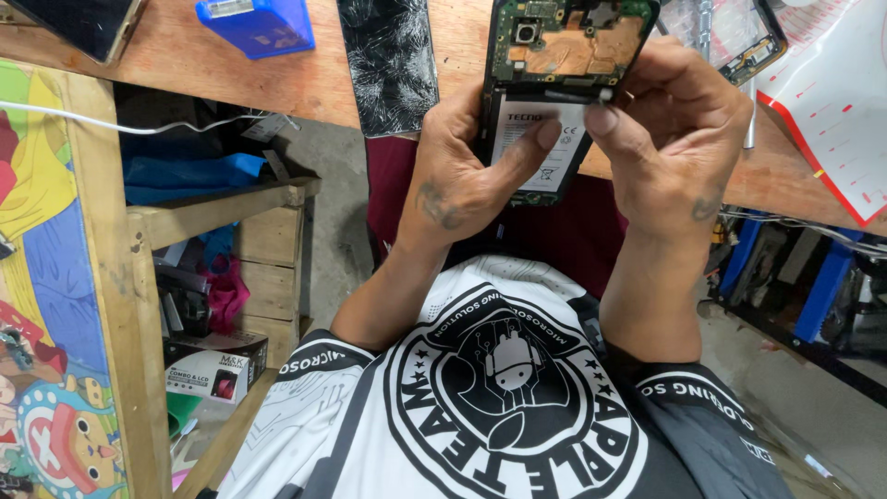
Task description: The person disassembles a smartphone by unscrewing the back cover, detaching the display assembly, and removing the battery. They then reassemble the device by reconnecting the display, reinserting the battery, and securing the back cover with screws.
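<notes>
Phone (554, 83) is open, back cover off, held over the edge of the wooden bench (323, 83), roughly chest-high in front of the person. Board (568, 42) exposed at the far end, battery (536, 148) with its white label nearer the body.

Step in hand, my read: working the strip between board and battery, likely a connector or small cover there.

Left hand (457, 180): fingers curled round the phone's left edge, thumb (531, 148) flat on the battery label. Closed grip, it carries the phone.

Right hand (679, 134): wraps the right edge, thumb and forefinger pinched nearly shut at the top right corner of the battery, on a small pale bit (605, 94). Too small to tell what it is, or whether it's gripped or just pressed.

Next move needs: left hand steady, right doing fine fingertip work, low force, no sliding onto the board.

Nearby on the bench: a black patterned panel (388, 60), a blue box (259, 23), another phone frame (753, 46) on the right, well apart.
</notes>
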### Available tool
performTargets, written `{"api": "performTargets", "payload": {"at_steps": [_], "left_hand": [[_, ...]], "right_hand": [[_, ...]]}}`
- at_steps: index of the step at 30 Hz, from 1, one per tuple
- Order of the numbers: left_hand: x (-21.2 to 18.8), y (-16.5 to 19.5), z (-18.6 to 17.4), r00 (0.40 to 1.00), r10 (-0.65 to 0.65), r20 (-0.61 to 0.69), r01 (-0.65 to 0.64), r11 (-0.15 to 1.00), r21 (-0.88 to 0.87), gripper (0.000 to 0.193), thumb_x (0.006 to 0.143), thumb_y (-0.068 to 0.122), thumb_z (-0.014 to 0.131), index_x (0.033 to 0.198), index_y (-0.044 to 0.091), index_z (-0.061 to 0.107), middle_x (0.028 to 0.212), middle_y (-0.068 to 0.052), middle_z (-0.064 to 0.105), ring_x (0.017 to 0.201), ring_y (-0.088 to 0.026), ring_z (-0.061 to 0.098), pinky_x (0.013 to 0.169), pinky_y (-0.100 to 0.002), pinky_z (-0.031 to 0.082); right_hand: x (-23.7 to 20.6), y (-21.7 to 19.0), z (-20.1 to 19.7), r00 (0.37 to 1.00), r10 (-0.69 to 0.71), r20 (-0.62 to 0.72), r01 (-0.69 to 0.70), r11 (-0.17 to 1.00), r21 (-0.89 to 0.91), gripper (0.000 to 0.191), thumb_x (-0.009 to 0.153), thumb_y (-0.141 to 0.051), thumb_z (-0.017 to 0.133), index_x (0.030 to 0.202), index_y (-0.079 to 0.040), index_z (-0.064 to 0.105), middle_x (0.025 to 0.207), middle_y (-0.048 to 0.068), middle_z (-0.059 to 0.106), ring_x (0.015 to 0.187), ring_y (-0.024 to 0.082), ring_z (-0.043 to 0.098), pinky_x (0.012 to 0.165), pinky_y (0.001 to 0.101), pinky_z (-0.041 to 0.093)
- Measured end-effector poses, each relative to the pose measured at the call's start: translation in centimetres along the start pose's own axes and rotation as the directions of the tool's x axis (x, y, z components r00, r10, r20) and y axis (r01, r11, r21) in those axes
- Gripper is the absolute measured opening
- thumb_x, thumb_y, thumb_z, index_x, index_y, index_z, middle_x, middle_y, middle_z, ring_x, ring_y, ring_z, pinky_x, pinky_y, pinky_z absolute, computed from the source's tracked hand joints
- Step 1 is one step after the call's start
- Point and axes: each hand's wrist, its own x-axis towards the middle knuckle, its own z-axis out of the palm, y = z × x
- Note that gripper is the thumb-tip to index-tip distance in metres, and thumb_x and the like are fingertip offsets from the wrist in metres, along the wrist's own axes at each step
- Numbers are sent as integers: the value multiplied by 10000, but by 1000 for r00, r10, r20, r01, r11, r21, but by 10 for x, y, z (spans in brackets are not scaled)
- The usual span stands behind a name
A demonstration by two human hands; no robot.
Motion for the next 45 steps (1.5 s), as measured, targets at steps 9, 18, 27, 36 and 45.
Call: {"api": "performTargets", "payload": {"at_steps": [9, 18, 27, 36, 45], "left_hand": [[-2, 13, 15, 995, -58, -75, 54, 997, -62, 186, 990, 56, 752, 1163, 1, 713, 948, -37, 768, 835, -58, 710, 803, -244, 607], [-1, 13, 22, 982, -67, -175, 48, 993, -110, 270, 1025, 262, 738, 1068, -4, 726, 892, -31, 768, 796, -64, 714, 709, -220, 602], [-4, 11, 25, 982, -58, -179, 37, 992, -120, 285, 1054, 274, 722, 1061, -10, 729, 857, -12, 742, 772, -40, 657, 688, -210, 553], [-4, 13, 27, 963, -23, -268, 42, 997, 65, 182, 1011, 172, 740, 1085, 7, 723, 822, -32, 750, 742, -40, 671, 708, -241, 571], [0, 9, 28, 946, 36, -321, 18, 986, 164, 186, 977, 180, 766, 1054, 15, 733, 790, -28, 757, 700, -57, 705, 685, -242, 592]], "right_hand": [[6, 7, -5, 997, -15, -72, 25, 990, 140, 257, 907, -85, 792, 1083, 53, 664, 1021, 94, 714, 889, 125, 686, 850, 238, 560], [4, 7, -1, 997, -81, 9, 80, 993, 85, 396, 893, -230, 843, 1141, 14, 653, 1074, 68, 715, 925, 100, 672, 855, 212, 545], [0, 11, 1, 998, -19, -54, 23, 997, 78, 234, 965, -32, 811, 1144, 28, 673, 1045, 91, 734, 931, 127, 703, 898, 246, 576], [1, 14, 3, 999, -23, -48, 21, 999, -34, 242, 1008, -52, 814, 1178, 55, 679, 1016, 110, 741, 877, 129, 701, 849, 242, 580], [2, 10, 10, 999, -36, -7, 34, 992, -122, 214, 1041, -89, 789, 1160, 46, 675, 978, 95, 735, 822, 121, 707, 765, 228, 582]]}}
